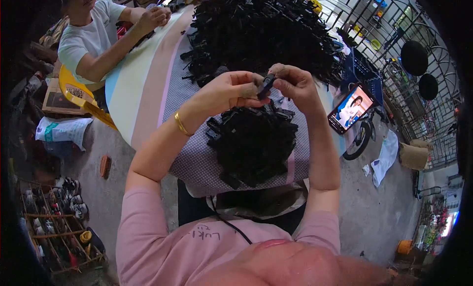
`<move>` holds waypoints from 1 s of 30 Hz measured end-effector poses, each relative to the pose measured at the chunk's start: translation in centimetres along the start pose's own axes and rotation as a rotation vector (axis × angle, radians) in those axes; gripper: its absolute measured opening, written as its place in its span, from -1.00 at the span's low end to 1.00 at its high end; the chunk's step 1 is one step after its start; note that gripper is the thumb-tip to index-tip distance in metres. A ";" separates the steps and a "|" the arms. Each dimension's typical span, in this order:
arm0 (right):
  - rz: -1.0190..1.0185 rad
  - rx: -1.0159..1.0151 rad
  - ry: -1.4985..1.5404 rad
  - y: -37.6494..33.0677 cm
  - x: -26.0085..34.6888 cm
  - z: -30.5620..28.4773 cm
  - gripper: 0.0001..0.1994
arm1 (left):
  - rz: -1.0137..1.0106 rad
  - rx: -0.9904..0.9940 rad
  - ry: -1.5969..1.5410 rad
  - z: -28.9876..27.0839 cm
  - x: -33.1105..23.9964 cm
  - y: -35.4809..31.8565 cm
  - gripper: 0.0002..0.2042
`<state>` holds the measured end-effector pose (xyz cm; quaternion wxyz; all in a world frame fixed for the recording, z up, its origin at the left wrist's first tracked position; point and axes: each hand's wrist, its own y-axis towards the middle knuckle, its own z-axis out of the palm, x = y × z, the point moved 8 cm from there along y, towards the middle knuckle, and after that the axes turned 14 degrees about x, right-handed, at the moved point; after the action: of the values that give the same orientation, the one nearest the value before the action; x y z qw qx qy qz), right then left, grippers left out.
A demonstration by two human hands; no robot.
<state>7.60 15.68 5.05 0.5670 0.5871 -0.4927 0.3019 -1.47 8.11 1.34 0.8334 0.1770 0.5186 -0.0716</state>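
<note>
Both my hands meet above the table, their fingers closed on one small black plastic piece (266, 86). My left hand (236, 90) pinches it from the left, and my right hand (294, 84) grips its upper right side. Coverings of a greyish-tan colour wrap some of my fingertips. Just below my hands lies a smaller heap of black plastic pieces (253, 148) near the table's front edge. Beyond them rises a much larger pile of similar black pieces (261, 32). The exact shape of the held piece is partly hidden by my fingers.
The table has a striped, patterned cloth (192, 160). A lit phone (351, 109) stands at its right edge, by a dark blue crate (362, 72). Across at the left sits another person (93, 35) on a yellow chair (81, 96). A shoe rack (56, 232) stands lower left.
</note>
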 end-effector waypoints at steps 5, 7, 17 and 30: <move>-0.103 0.013 -0.202 0.4 0.7 0.7 -0.86 | -0.009 -0.029 0.070 -0.4 0.4 0.2 -0.79; -0.097 0.008 -0.272 0.4 0.8 1.2 -0.87 | -0.031 -0.042 0.065 -0.6 0.7 0.3 -0.79; 0.151 -0.219 -0.400 0.0 -0.6 1.0 -0.86 | 0.238 -0.270 0.308 -0.8 -2.0 -0.5 -0.82; 0.317 -0.106 -0.151 0.2 -3.1 2.2 -0.84 | 0.352 -0.396 0.916 0.3 -3.3 -1.6 -0.80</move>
<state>5.92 14.29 1.93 0.5036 0.4924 -0.6355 0.3163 -3.20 6.34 4.07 0.5385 0.1137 0.7954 0.2537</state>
